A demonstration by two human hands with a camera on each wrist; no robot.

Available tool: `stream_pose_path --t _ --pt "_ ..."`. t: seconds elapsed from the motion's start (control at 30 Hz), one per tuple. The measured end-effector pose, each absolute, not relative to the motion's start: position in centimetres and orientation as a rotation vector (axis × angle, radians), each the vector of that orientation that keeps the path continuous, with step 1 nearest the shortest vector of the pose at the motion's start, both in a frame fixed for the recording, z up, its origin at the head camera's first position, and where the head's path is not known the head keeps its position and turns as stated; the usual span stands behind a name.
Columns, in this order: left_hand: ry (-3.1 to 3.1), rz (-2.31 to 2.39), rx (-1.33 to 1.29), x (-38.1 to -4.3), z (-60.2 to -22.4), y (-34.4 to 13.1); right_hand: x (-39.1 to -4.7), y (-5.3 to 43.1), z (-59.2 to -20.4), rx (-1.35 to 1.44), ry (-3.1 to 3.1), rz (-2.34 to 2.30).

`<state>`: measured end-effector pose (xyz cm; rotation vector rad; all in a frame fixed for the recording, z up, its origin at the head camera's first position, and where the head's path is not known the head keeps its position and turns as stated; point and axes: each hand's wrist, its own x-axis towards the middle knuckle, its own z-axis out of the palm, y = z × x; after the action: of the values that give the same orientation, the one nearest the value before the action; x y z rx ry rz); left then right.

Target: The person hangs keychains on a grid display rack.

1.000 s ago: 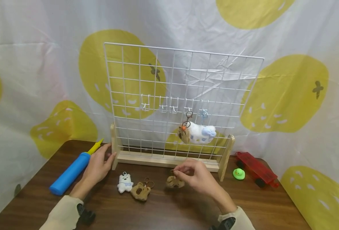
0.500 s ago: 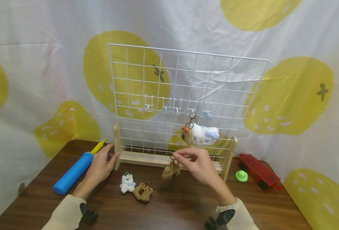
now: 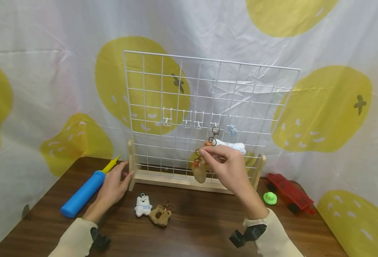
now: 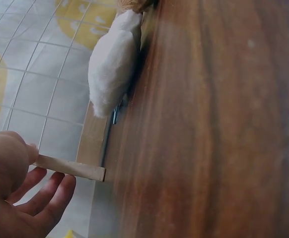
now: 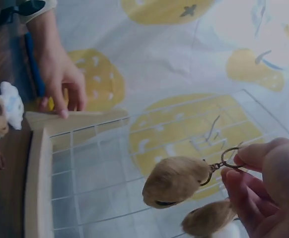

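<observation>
My right hand (image 3: 229,166) pinches the metal ring of a brown plush keychain (image 3: 199,174) between thumb and fingers. The keychain dangles in front of the wire grid rack (image 3: 176,181); the right wrist view shows its plush (image 5: 177,181) hanging from the ring. My left hand (image 3: 113,184) holds the rack's left wooden post (image 4: 75,167), thumb on one side and fingers on the other. Behind my right hand hang a white plush keychain (image 3: 237,146) and another brown plush keychain (image 5: 209,218), both partly hidden. On the table lie a white bear keychain (image 3: 143,206) and a brown bear keychain (image 3: 160,216).
Several white hooks (image 3: 167,121) sit in a row across the grid. A blue pump (image 3: 83,194) with a yellow nozzle lies at the left. At the right are a green rubber duck (image 3: 270,198) and a red toy skateboard (image 3: 291,192). A patterned curtain hangs behind.
My right hand has lifted the brown plush keychain from the table up in front of the grid, now covering part of the hanging plushes. The left hand stays at the post.
</observation>
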<state>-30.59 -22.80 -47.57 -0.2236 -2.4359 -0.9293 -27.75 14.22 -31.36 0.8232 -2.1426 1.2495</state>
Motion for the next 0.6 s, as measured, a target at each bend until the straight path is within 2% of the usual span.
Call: stream_pose_path --t 0.3,0.6 --pt "-2.429 -0.942 -0.223 -30.5 -47.5 -22.9 -28.7 13.1 -28.3 0.808 -2.057 1.306" --pt "-2.443 -0.956 -0.222 -30.6 -47.7 -22.8 -29.6 12.1 -27.2 0.746 -2.005 1.39"
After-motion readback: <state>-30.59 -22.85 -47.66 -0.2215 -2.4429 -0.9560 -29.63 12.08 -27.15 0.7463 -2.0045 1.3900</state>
